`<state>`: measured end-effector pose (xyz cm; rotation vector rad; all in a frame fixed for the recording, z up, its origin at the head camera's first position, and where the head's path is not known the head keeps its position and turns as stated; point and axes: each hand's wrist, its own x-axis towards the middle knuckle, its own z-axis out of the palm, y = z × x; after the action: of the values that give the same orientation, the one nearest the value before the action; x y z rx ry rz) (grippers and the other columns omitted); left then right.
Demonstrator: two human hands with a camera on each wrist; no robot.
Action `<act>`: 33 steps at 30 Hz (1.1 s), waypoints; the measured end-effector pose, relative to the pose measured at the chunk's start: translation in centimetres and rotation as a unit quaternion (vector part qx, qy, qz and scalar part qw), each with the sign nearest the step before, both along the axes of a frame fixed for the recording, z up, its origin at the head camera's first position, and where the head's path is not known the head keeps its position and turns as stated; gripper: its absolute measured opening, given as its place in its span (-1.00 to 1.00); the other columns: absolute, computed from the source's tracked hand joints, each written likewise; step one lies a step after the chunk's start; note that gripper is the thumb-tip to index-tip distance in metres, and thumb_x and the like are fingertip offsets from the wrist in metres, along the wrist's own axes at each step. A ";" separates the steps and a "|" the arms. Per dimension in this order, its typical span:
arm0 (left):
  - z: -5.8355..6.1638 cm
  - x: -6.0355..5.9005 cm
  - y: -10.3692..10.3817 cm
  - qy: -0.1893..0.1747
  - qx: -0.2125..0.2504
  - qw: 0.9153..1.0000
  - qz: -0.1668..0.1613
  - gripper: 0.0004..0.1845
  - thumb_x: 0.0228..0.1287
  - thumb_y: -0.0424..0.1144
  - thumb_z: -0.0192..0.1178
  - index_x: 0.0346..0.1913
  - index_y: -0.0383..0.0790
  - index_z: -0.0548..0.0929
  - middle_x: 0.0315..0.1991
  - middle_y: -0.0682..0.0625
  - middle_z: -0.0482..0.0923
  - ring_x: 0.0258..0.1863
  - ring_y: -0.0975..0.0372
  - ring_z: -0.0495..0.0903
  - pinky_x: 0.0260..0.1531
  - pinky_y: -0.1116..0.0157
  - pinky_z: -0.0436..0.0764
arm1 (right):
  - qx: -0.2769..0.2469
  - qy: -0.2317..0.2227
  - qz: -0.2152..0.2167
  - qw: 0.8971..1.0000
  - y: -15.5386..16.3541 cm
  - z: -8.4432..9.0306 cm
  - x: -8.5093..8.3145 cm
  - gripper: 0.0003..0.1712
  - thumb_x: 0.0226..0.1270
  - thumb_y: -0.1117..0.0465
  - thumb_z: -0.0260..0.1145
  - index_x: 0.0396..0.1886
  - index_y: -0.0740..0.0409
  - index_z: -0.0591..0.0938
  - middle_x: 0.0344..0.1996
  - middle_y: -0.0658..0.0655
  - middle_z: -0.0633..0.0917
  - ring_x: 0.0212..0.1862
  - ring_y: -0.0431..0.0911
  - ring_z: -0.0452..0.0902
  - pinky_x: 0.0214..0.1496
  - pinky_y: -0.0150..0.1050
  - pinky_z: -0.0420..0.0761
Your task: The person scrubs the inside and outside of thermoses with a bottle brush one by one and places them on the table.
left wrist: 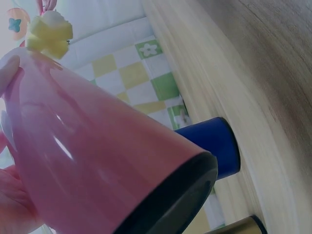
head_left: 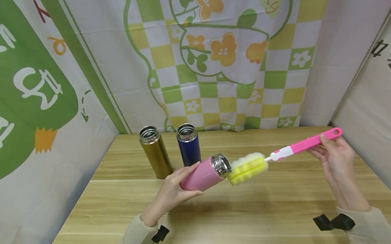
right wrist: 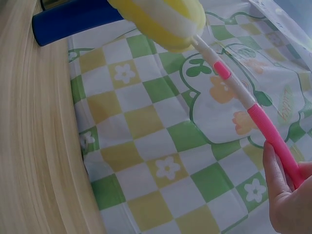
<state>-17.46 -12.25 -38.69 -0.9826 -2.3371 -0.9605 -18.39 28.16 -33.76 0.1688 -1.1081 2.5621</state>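
My left hand (head_left: 172, 189) grips a pink thermos bottle (head_left: 200, 176) around its body, tilted so that its open steel mouth points right and up. The dark base of this bottle shows large in the left wrist view. In my right hand (head_left: 337, 158) is a bottle brush, its pink handle (head_left: 312, 143) pinched near the far end by thumb and fingers. The brush's yellow and white sponge head (head_left: 249, 167) is right at the bottle's mouth, outside it, and overlaps the rim in the head view.
A gold thermos bottle (head_left: 157, 154) and a dark blue thermos bottle (head_left: 188, 145) stand uncapped behind the left hand. Wooden tabletop (head_left: 266, 216) lies below. A checked, flowered curtain (head_left: 214, 99) hangs along the back edge, with printed cloth on both sides.
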 end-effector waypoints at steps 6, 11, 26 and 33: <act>-0.2 0.0 0.0 0.015 -0.001 1.000 -0.027 -0.20 -0.33 -0.11 0.46 0.14 -0.16 0.44 -0.09 -0.08 0.55 -0.16 0.16 0.53 -0.25 0.25 0.54 | -0.037 -0.009 -0.022 0.999 0.1 0.0 -0.2 -0.90 0.16 0.46 0.13 -0.31 0.41 0.43 -0.48 0.30 0.62 -0.43 0.08 0.62 -0.28 -0.14 0.55; -0.3 0.1 0.1 -0.007 0.001 1.000 -0.027 -0.21 -0.26 -0.08 0.43 0.18 -0.11 0.41 -0.06 -0.06 0.54 -0.17 0.19 0.53 -0.27 0.27 0.53 | -0.069 -0.021 -0.033 0.997 0.3 -0.1 -0.1 -0.89 0.16 0.46 0.14 -0.30 0.41 0.43 -0.48 0.32 0.62 -0.43 0.10 0.62 -0.27 -0.11 0.54; 0.0 0.8 0.7 -0.232 0.097 0.967 0.031 -0.17 -0.02 -0.13 0.30 0.32 0.25 0.11 -0.12 -0.05 0.55 -0.20 0.23 0.50 -0.30 0.30 0.51 | -0.137 0.004 -0.011 0.990 1.2 0.0 0.9 -0.96 0.23 0.49 0.03 -0.32 0.43 0.40 -0.48 0.38 0.61 -0.40 0.18 0.60 -0.27 -0.03 0.53; -0.6 0.6 1.4 -0.338 0.217 0.915 -0.049 -0.20 0.18 -0.32 0.12 0.37 0.16 -0.07 -0.05 -0.31 0.47 -0.12 0.08 0.51 -0.22 0.25 0.52 | -0.148 0.004 0.009 0.989 0.9 0.1 1.1 -0.95 0.23 0.47 0.04 -0.33 0.42 0.41 -0.48 0.36 0.61 -0.39 0.17 0.60 -0.25 -0.04 0.54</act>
<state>-16.86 -10.90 -39.25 -0.6467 -2.4013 -2.0140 -17.26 29.07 -33.67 0.1158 -0.7124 2.7011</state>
